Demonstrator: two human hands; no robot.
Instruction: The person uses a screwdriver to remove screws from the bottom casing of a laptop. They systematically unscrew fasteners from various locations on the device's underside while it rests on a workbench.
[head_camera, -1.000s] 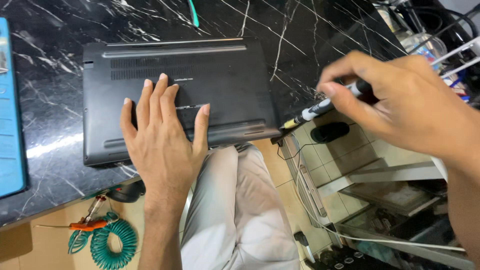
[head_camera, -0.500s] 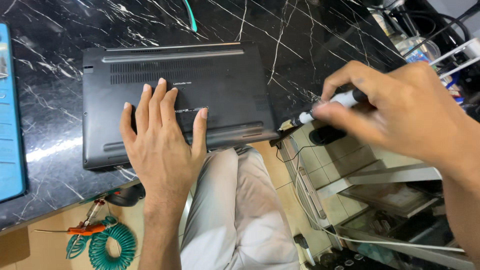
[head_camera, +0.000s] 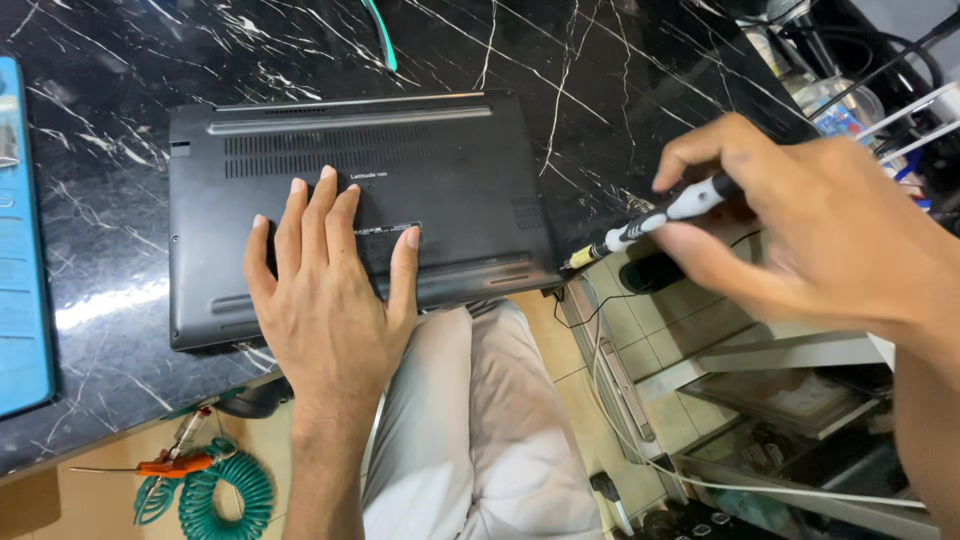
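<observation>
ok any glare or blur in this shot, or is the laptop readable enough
Head view: a bright glare patch lies on the marble counter left of the laptop; the laptop's matte underside is evenly lit and sharp; the left hand lying flat on it is crisp; the right hand holding the screwdriver looms large and slightly soft near the lens.

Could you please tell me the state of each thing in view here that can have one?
laptop: closed, lying bottom side up on the marble counter.
left hand: flat, fingers spread, pressing on the laptop.
right hand: gripping a screwdriver.
screwdriver: tilted, tip at the laptop's near right corner.
green hose: coiled on the floor.
</observation>
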